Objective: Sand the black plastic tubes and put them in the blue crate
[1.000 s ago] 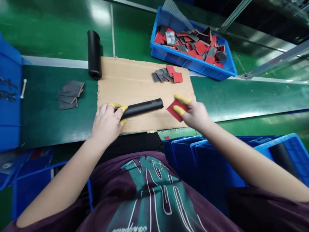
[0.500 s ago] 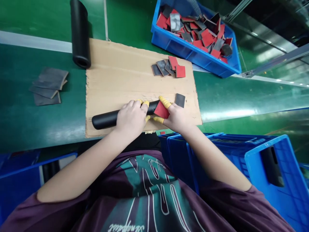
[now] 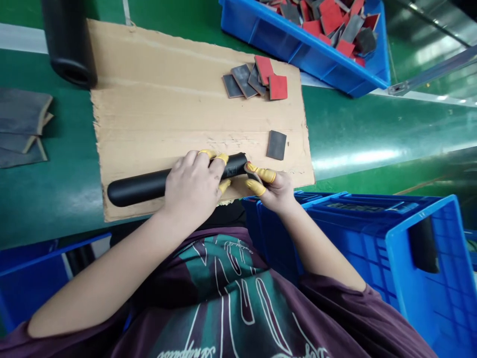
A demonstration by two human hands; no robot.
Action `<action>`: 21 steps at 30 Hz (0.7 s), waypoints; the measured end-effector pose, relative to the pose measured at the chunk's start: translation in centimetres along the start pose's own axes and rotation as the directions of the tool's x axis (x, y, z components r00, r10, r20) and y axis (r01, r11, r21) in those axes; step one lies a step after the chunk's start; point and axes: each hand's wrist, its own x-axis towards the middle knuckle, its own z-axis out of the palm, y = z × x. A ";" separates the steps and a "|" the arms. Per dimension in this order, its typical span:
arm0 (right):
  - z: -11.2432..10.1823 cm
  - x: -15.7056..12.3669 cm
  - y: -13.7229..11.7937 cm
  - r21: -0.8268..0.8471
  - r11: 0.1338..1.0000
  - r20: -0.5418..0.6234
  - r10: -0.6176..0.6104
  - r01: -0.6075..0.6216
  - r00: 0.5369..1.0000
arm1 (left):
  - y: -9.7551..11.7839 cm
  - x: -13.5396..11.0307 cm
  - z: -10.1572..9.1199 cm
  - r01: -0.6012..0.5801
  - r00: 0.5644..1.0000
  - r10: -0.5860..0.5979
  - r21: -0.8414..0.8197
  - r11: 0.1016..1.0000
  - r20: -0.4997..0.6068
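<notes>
My left hand (image 3: 194,184) is wrapped over a black foam tube (image 3: 139,188) lying on a cardboard sheet (image 3: 179,114). Yellow covers sit on some of its fingertips. In a pinch between thumb and finger, my right hand (image 3: 274,188) holds a small foam square (image 3: 252,173) edge-on at the tube's right end. Yellow covers are on those fingers too. A loose dark square (image 3: 276,144) lies on the cardboard just beyond my right hand. Farther back is a cluster of dark squares (image 3: 243,79) with red squares (image 3: 278,87) beside them.
A blue bin (image 3: 305,47) of red and dark squares stands at the back right. Another thick black tube (image 3: 70,44) lies at the back left, near larger grey sheets (image 3: 22,124). Blue crates (image 3: 421,238) stand at my right, and a blue crate (image 3: 33,288) at lower left.
The red face of the foam square in my right hand has turned out of sight; the square is now edge-on. My left hand still holds the tube. The whole view has shifted and come closer.
</notes>
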 end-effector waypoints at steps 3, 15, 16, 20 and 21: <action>0.6 0.1 0.4 -0.100 0.992 -0.004 -0.079 0.078 0.997 | 0.6 1.0 0.3 -0.059 0.998 0.059 -0.024 0.998 -0.008; 0.8 0.8 -0.2 -0.319 0.921 0.008 -0.235 0.226 0.972 | 0.6 2.1 0.3 -0.014 0.998 0.014 0.005 1.000 0.062; 0.9 0.8 -0.2 -0.311 0.930 -0.001 -0.208 0.198 0.978 | 0.7 2.1 0.3 -0.012 0.998 0.011 0.006 1.000 0.064; 1.1 0.6 -0.5 -0.276 0.949 -0.009 -0.159 0.151 0.987 | 0.7 2.2 0.3 0.006 0.998 -0.006 -0.001 1.000 0.070; 1.1 0.6 -0.6 -0.268 0.950 -0.001 -0.169 0.163 0.986 | 0.7 2.2 0.3 0.003 0.997 -0.003 -0.002 1.000 0.071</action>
